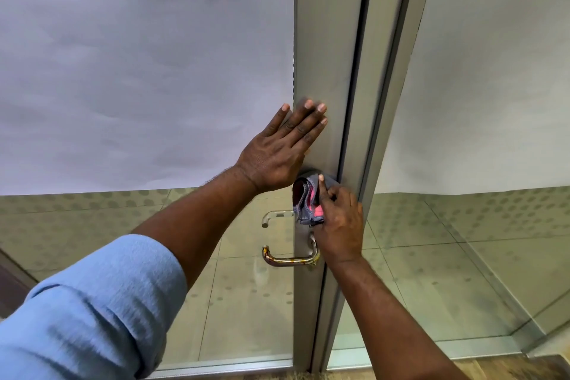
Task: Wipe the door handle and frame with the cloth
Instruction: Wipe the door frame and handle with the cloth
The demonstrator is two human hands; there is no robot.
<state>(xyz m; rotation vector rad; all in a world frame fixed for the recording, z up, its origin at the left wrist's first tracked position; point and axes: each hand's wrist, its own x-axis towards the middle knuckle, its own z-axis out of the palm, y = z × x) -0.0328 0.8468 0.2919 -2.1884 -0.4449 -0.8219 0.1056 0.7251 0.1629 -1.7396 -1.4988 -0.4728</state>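
Note:
A grey metal door frame (327, 40) runs upright through the middle of the view. My left hand (280, 148) lies flat and open against it, fingers spread upward. Just below, my right hand (339, 225) grips a bunched grey and pink cloth (307, 200) and presses it on the frame above the handle. The shiny metal lever handle (290, 259) sticks out to the left under the cloth, partly hidden by my right hand. A second handle (276, 217) shows through the glass on the far side.
Frosted white glass panels (138, 55) fill both sides of the frame, with clear dotted glass (92, 225) below. A tiled floor (431, 287) shows through the glass. Another glass wall (493, 71) stands at the right.

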